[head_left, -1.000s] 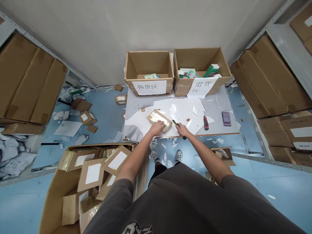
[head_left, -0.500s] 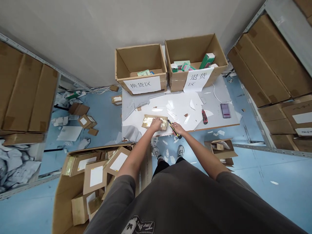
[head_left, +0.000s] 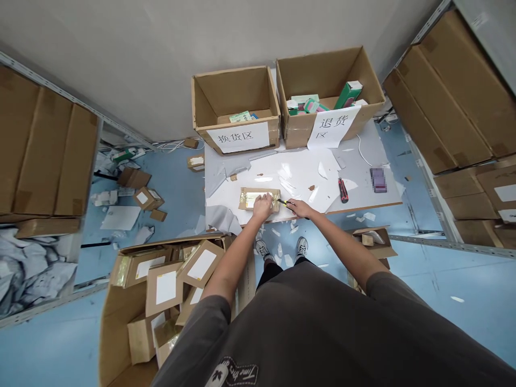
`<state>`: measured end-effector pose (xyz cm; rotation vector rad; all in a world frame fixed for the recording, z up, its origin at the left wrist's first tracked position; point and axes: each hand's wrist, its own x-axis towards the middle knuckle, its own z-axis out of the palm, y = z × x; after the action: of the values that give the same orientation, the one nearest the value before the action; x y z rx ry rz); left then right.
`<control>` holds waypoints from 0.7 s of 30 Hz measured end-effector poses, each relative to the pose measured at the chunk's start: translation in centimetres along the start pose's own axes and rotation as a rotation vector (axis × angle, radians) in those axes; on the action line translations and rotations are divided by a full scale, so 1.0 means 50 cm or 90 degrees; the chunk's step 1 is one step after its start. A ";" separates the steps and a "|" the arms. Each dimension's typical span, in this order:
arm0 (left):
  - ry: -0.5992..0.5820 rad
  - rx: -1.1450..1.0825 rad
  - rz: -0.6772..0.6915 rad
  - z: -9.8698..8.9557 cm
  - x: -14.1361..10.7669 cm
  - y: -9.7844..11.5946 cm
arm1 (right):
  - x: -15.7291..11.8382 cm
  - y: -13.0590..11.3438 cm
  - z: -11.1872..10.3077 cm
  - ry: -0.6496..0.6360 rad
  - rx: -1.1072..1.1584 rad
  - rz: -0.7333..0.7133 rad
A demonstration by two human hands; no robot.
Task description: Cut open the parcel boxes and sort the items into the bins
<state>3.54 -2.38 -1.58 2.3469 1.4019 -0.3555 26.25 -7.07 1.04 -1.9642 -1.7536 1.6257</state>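
A small cardboard box (head_left: 248,196) wrapped in shiny tape lies near the front edge of the white table. My left hand (head_left: 263,204) is on its right part, fingers bent and holding it against the tabletop. In my right hand (head_left: 299,208) is a yellow and black utility knife (head_left: 287,203). Its tip points left and meets, or nearly meets, the right end of the box; contact is too small to tell. A red and black cutter (head_left: 343,191) lies farther right on the table.
Two large open cartons, a left one (head_left: 236,142) and a right one (head_left: 296,137), stand at the table's back with Chinese signs. Paper scraps litter the table (head_left: 373,156). A big carton (head_left: 110,322) of parcels stands at lower left. Shelves with boxes (head_left: 439,102) flank both sides.
The knife has turned flatter, its tip now level with the right end of the box. The whole view has shifted slightly; my left hand stays on the box.
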 end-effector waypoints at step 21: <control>0.025 -0.113 -0.014 -0.014 -0.002 -0.014 | -0.009 0.008 0.031 -0.085 0.055 0.058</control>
<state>2.88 -1.83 -1.06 2.2076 1.4176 -0.1836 25.55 -8.42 0.39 -1.9667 -1.6264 1.8686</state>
